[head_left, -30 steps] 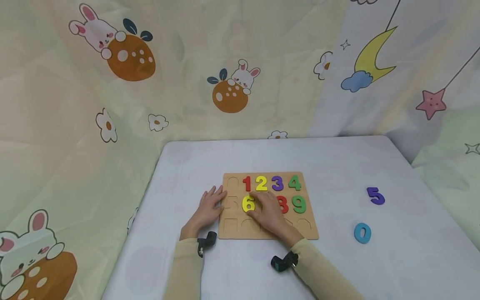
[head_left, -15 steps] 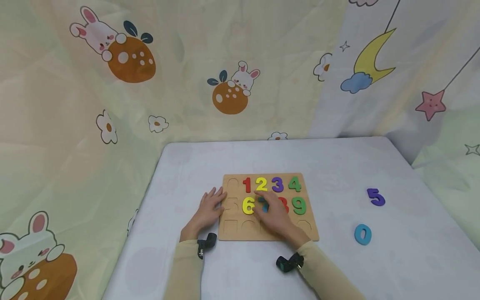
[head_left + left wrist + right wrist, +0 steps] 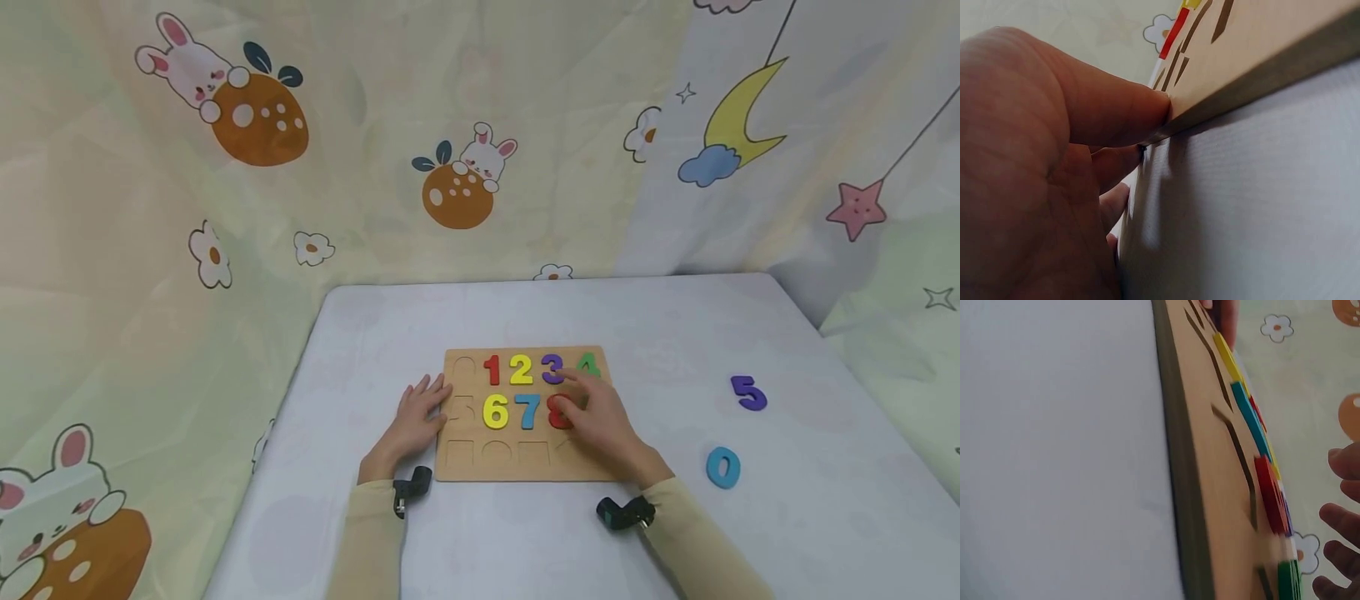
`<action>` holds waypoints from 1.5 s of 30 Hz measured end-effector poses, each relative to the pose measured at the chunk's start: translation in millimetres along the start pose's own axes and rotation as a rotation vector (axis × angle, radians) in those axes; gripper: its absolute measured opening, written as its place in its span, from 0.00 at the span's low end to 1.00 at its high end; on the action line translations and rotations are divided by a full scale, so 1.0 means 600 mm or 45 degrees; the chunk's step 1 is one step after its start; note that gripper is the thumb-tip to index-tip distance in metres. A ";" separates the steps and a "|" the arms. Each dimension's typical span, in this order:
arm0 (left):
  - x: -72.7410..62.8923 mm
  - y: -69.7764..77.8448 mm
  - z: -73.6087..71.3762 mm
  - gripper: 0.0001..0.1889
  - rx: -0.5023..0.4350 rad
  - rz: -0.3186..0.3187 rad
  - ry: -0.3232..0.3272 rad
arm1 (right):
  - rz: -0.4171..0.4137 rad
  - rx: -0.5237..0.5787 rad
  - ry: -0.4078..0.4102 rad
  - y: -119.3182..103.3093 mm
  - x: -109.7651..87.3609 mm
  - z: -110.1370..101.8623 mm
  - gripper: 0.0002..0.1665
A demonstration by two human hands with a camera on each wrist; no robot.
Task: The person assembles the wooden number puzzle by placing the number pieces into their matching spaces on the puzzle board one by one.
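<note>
A wooden number board lies on the table, holding coloured numbers in two rows. My left hand rests at its left edge, and the left wrist view shows the thumb lying straight against that edge. Over the right half of the board is my right hand, its fingers apart and holding nothing. It partly covers the red 8 and the green 4, and hides the 9 in the head view. The blue 7 sits in the board beside the yellow 6.
To the right of the board, a purple 5 and a blue 0 lie on the white table. The red 1, yellow 2 and purple 3 fill the back row. A patterned cloth hangs behind.
My right hand has moved right, from over the 7 to over the 8 and 9, uncovering the blue 7. The left hand stays at the board's edge.
</note>
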State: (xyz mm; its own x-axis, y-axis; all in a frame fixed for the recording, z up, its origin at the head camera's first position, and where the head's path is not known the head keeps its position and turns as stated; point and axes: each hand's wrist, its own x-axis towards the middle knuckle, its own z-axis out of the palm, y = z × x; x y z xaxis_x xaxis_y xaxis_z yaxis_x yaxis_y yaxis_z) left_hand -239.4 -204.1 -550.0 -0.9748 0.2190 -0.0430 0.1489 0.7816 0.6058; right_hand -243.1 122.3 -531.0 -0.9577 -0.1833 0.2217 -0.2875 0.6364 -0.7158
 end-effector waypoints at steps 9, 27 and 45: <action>0.000 0.001 0.001 0.28 -0.004 0.004 0.004 | -0.017 -0.070 0.078 0.047 -0.005 -0.052 0.26; -0.001 0.004 -0.003 0.28 -0.014 -0.031 0.006 | 0.105 -0.226 0.257 0.146 -0.038 -0.177 0.24; -0.003 0.002 0.000 0.28 -0.011 -0.003 0.001 | 0.379 -0.365 0.322 0.215 -0.061 -0.253 0.27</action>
State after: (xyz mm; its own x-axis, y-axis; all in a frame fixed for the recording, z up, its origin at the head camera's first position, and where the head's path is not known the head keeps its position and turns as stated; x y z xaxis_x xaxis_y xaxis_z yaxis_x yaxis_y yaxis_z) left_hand -237.6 -203.7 -549.2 -0.9752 0.2169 -0.0434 0.1454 0.7767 0.6128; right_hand -244.0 324.7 -531.0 -0.9554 0.2032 0.2144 0.0468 0.8209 -0.5692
